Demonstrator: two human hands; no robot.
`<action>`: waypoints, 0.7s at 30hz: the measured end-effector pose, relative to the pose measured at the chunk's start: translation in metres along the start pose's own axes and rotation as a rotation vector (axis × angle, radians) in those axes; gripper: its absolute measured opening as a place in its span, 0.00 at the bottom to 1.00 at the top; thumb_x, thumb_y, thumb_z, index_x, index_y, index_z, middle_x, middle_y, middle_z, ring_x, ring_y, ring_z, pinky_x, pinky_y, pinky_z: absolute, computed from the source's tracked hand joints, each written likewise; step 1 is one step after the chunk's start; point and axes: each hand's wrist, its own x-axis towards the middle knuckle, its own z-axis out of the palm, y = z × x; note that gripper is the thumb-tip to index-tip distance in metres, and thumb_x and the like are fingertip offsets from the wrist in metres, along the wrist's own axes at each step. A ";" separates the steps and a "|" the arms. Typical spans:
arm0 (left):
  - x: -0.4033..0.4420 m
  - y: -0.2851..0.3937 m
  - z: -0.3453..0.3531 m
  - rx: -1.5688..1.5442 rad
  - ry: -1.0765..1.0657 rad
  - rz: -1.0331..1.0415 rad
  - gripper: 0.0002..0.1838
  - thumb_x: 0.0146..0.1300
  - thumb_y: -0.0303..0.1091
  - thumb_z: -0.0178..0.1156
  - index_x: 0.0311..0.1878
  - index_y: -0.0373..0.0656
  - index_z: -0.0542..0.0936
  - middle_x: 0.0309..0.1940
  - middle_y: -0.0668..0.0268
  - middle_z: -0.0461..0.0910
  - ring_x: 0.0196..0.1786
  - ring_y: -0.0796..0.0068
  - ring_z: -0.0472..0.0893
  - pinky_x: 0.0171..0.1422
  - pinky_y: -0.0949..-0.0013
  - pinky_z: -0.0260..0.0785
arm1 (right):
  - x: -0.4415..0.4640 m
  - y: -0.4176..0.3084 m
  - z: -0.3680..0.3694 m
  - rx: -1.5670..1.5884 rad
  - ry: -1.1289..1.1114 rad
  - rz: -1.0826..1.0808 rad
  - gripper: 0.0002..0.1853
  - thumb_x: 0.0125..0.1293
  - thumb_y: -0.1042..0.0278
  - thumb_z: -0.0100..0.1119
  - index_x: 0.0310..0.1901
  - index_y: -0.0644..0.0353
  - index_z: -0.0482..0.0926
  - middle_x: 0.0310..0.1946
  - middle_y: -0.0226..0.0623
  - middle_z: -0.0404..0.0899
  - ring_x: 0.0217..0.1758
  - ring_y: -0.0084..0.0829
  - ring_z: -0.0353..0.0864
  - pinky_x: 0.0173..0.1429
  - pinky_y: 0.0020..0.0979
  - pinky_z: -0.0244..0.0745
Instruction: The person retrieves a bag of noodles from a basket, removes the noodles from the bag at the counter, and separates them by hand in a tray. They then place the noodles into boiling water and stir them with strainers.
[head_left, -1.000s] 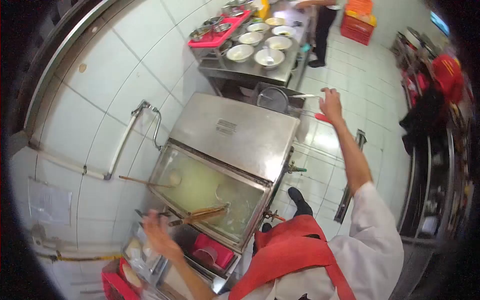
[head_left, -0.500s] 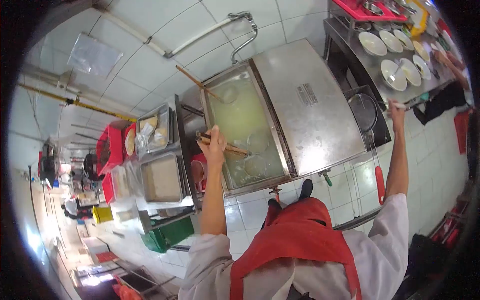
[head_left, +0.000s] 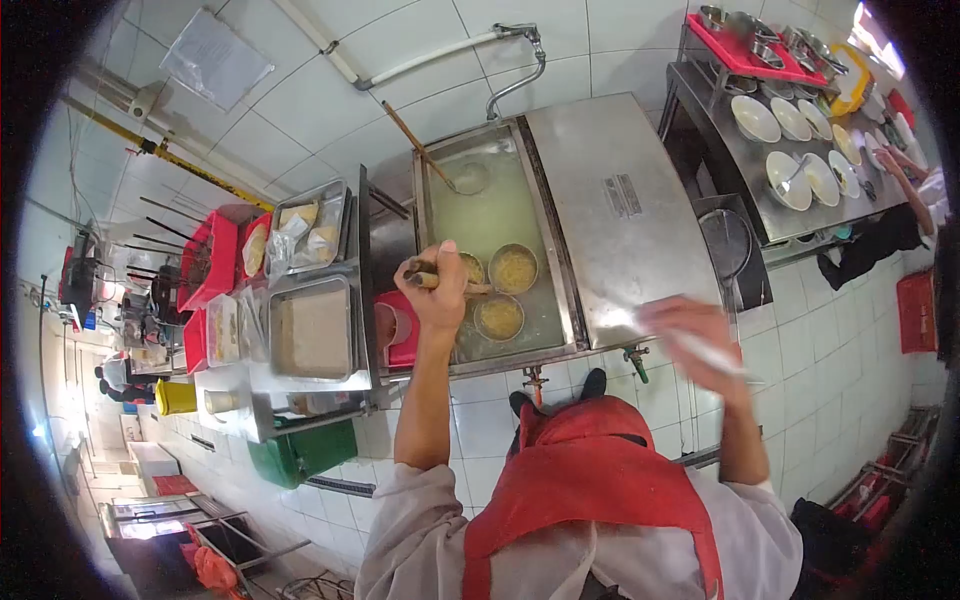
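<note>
My left hand (head_left: pixel 438 285) is closed around the bunched wooden handles of three round wire noodle strainers. One noodle strainer (head_left: pixel 513 270) is at the upper right of the group, another (head_left: pixel 498 317) is lower, and the third is partly hidden beside my hand. Yellow noodles fill them, and they are held over the vat of cloudy water (head_left: pixel 482 215). Smeared by motion, my right hand (head_left: pixel 690 340) passes over the front of the steel cover (head_left: pixel 620 200), its fingers closed on a thin whitish object whose kind I cannot make out.
A long-handled strainer (head_left: pixel 420 145) leans in the vat's back left corner. Metal trays (head_left: pixel 312 330) stand on the left. Several bowls (head_left: pixel 790 180) sit on the right counter, where a co-worker's hand (head_left: pixel 890 160) reaches. A mesh skimmer (head_left: pixel 725 243) rests right of the cover.
The strainers have risen out of the water, showing their noodles. My right hand has moved left from the right counter's edge to the cover's front, carrying the whitish object.
</note>
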 end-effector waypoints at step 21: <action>0.004 -0.077 -0.013 0.113 0.356 0.037 0.16 0.60 0.31 0.60 0.19 0.38 0.68 0.16 0.74 0.67 0.23 0.82 0.65 0.28 0.71 0.56 | 0.076 0.098 0.170 -0.109 0.071 0.157 0.07 0.57 0.68 0.61 0.29 0.62 0.81 0.27 0.43 0.82 0.31 0.43 0.82 0.38 0.37 0.76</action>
